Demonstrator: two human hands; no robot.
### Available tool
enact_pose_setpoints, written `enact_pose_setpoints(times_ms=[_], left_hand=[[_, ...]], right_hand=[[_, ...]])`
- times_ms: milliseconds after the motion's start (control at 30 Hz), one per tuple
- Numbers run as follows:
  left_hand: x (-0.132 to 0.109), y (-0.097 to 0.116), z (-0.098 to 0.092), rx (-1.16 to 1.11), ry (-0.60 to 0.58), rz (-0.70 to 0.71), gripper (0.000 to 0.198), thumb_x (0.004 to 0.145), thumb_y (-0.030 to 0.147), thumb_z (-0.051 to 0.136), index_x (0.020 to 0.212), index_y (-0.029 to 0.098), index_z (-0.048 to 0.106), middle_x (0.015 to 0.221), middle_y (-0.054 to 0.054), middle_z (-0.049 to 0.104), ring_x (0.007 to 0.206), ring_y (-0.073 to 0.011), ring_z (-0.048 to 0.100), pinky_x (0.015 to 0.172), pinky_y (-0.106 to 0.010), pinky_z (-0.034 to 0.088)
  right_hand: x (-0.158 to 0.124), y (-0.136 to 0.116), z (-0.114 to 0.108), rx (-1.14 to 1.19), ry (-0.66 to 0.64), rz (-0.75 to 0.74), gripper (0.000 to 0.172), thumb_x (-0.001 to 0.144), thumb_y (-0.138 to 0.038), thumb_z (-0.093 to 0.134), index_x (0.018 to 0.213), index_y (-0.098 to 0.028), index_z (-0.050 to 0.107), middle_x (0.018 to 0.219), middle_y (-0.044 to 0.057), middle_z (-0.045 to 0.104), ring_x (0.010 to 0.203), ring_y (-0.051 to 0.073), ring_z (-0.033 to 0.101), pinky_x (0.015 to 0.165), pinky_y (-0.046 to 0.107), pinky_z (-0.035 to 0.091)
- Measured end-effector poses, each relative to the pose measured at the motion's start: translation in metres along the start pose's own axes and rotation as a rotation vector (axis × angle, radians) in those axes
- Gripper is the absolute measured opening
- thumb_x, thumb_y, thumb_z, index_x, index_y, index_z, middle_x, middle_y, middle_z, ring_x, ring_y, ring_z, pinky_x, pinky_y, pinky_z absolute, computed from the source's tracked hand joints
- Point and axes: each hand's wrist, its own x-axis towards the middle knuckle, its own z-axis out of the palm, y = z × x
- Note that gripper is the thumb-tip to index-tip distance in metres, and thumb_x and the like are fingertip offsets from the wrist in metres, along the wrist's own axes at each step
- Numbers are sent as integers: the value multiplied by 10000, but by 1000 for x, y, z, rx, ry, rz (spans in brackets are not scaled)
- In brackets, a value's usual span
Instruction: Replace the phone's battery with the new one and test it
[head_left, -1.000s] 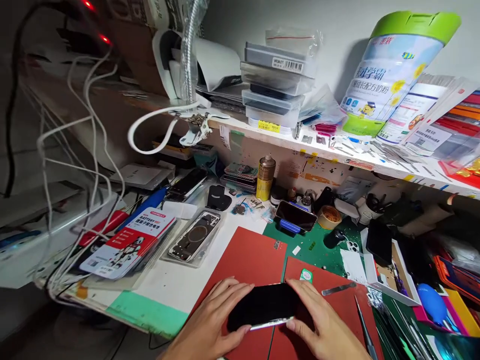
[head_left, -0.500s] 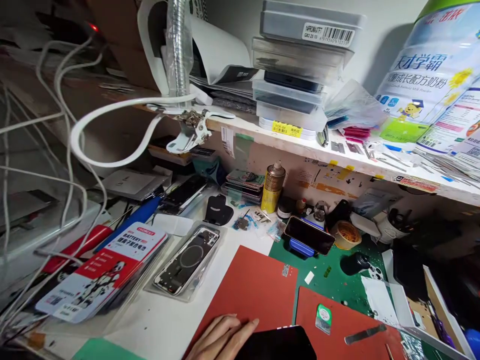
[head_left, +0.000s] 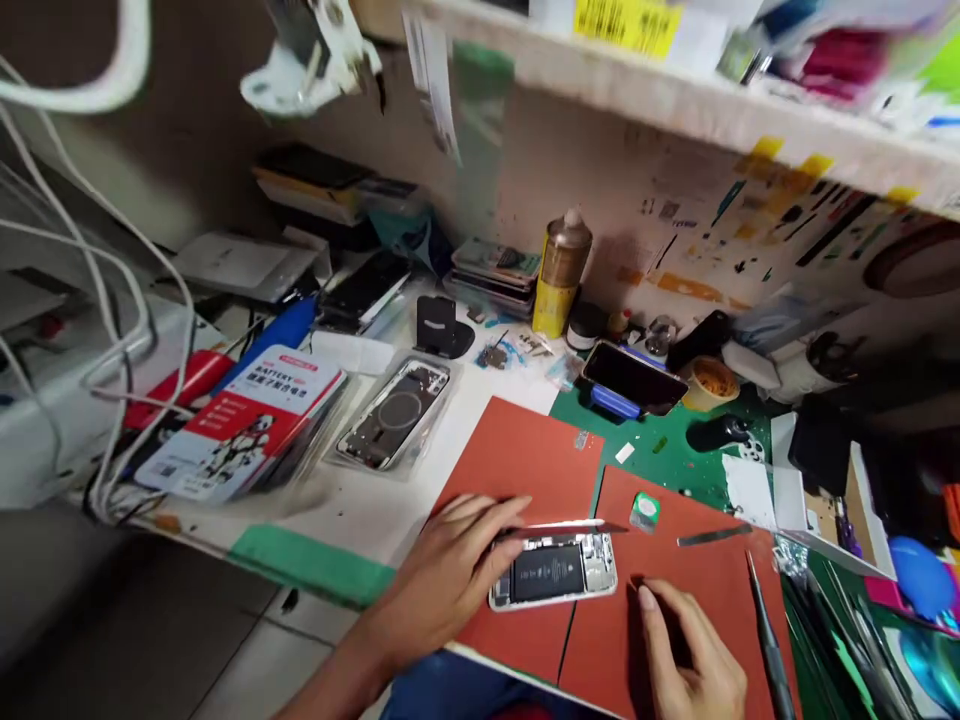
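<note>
On the red mat (head_left: 517, 450) lies an opened phone body (head_left: 598, 570), its black battery (head_left: 547, 573) and inner parts facing up. Along its far long edge the phone screen (head_left: 574, 528) stands tilted up, seen nearly edge-on. My left hand (head_left: 457, 560) has its thumb and fingers closed on the left end of that screen. To the right of the phone, my right hand (head_left: 694, 650) hovers over the mat with thumb and index finger pinched; whatever may be between the tips is too small to name. Tweezers (head_left: 770, 640) lie just right of it.
Beyond the mat are a small green-and-white packet (head_left: 645, 511) and a thin metal strip (head_left: 714, 536). Another phone (head_left: 634, 376) leans on a blue holder. At left sit a battery package (head_left: 244, 425) and a phone back housing (head_left: 394, 412). A shelf (head_left: 675, 110) overhangs the back.
The view has tipped down toward the mat. The phone, earlier showing its dark face, now shows its insides with the screen raised. My right hand has come into view.
</note>
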Motion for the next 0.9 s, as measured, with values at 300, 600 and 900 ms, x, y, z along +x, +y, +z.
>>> enact_pose_setpoints(times_ms=[300, 600, 900], left_hand=[[2, 2, -1, -103, -7, -47, 392, 1125, 333, 364, 1440, 267, 589, 1188, -30, 771, 1175, -218, 647, 1035, -394, 500], [0, 1, 9, -266, 65, -40, 373, 1122, 317, 384, 1413, 275, 613, 1253, -23, 768, 1195, -193, 674, 1046, -348, 515], [-3, 1, 8, -357, 19, -55, 381, 1121, 299, 392, 1451, 306, 582, 1341, 6, 744, 1248, -155, 681, 1107, -302, 505]], right_hand=[[5, -12, -6, 17, -39, -225, 108, 1033, -251, 641, 1077, -206, 728, 962, 68, 764, 834, 192, 757, 758, 241, 587], [14, -55, -7, 55, -225, -358, 204, 1068, -180, 565, 1214, -180, 708, 926, 65, 705, 786, 146, 725, 716, 191, 580], [13, -72, 10, 45, -219, -447, 213, 1060, -138, 545, 1198, -127, 707, 855, 52, 637, 692, 139, 693, 662, 206, 558]])
